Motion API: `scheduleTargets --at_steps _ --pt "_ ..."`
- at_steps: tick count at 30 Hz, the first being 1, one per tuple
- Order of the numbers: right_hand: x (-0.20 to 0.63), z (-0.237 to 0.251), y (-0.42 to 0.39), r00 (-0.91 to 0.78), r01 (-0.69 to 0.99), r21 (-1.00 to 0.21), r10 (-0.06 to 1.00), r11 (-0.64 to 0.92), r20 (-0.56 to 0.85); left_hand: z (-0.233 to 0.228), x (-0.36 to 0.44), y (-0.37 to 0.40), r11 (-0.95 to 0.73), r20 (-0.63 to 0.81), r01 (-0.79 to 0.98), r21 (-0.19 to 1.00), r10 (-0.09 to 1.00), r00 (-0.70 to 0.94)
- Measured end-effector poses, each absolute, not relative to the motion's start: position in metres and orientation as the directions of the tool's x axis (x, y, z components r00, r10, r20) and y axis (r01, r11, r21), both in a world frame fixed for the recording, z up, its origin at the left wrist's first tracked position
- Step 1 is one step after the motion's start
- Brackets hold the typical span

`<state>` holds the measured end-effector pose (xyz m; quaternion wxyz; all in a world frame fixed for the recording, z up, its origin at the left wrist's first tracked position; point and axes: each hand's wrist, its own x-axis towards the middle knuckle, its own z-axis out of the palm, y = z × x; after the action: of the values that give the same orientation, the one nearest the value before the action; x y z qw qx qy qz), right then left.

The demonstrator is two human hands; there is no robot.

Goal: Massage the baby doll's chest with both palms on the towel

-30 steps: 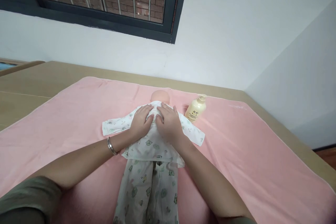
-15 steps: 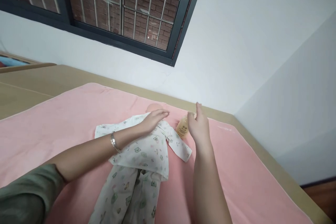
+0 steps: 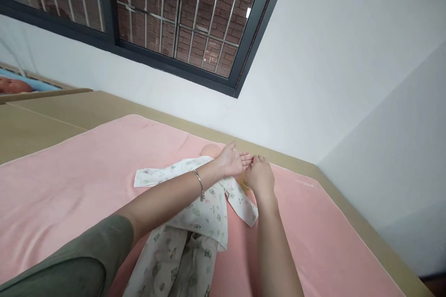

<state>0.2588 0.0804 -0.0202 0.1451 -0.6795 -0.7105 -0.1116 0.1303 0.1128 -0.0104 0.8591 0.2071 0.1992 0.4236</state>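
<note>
My left hand (image 3: 233, 161) is open, palm up, with its fingers stretched toward my right hand. Curled at the top of a yellowish bottle (image 3: 245, 186), my right hand (image 3: 260, 177) hides the bottle's upper part and covers the exact grip. The left fingertips meet or nearly meet the right fingers. Below my left forearm lies a baby doll in a white printed top (image 3: 209, 213) and matching trousers (image 3: 160, 260). Its rounded, skin-toned head (image 3: 210, 150) shows just behind my left wrist. One sleeve (image 3: 242, 204) reaches toward my right forearm.
A pink blanket (image 3: 313, 227) lies under everything on a tan surface (image 3: 62, 106). White wall (image 3: 331, 55) and a dark-framed barred window (image 3: 181, 62) rise behind. At far left, a reddish-brown object (image 3: 14, 86) rests on blue material inside a wooden edge.
My left hand has moved right off the doll's chest and turned palm up beside my right hand. My right fingers have curled in at the bottle's top. The view has shifted slightly.
</note>
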Motion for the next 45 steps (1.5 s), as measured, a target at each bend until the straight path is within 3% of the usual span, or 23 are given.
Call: scheduleTargets --at_steps 4,9,12,15,22,29,35,42,45 --pt "0.248 -0.005 0.076 0.033 0.999 0.010 0.934 -0.039 0.356 -0.014 0.109 0.103 0.553 -0.140 -0.669 0.497 0.811 0.568" --pt "0.240 0.023 0.078 0.264 0.964 -0.090 0.942 -0.250 0.208 -0.012 0.072 0.077 0.549 -0.140 -0.684 0.481 0.818 0.558" --pt "0.231 0.030 0.081 0.354 0.931 -0.152 0.921 -0.331 0.163 -0.007 0.053 0.060 0.562 -0.239 -0.634 0.530 0.817 0.525" --pt "0.217 0.028 0.083 0.409 0.912 -0.127 0.893 -0.391 0.188 -0.002 0.041 0.046 0.615 -0.353 -0.517 0.596 0.779 0.518" --pt "0.203 0.023 0.083 0.416 0.909 -0.048 0.889 -0.415 0.190 0.024 0.023 0.009 0.559 -0.222 -0.484 0.673 0.777 0.589" --pt "0.192 -0.002 0.081 0.360 0.899 0.209 0.922 -0.384 0.145 0.041 0.009 -0.022 0.441 -0.140 -0.566 0.696 0.857 0.496" --pt "0.205 -0.004 0.078 0.315 0.923 0.220 0.948 -0.316 0.042 0.038 0.007 -0.020 0.386 -0.083 -0.604 0.698 0.880 0.467" --pt "0.197 -0.003 0.061 0.267 0.907 0.324 0.962 -0.270 0.055 0.038 0.009 -0.018 0.348 -0.073 -0.610 0.712 0.901 0.428" --pt "0.190 0.001 0.054 0.209 0.941 0.264 0.977 -0.211 0.036 0.037 0.011 -0.018 0.369 -0.078 -0.592 0.716 0.886 0.458"
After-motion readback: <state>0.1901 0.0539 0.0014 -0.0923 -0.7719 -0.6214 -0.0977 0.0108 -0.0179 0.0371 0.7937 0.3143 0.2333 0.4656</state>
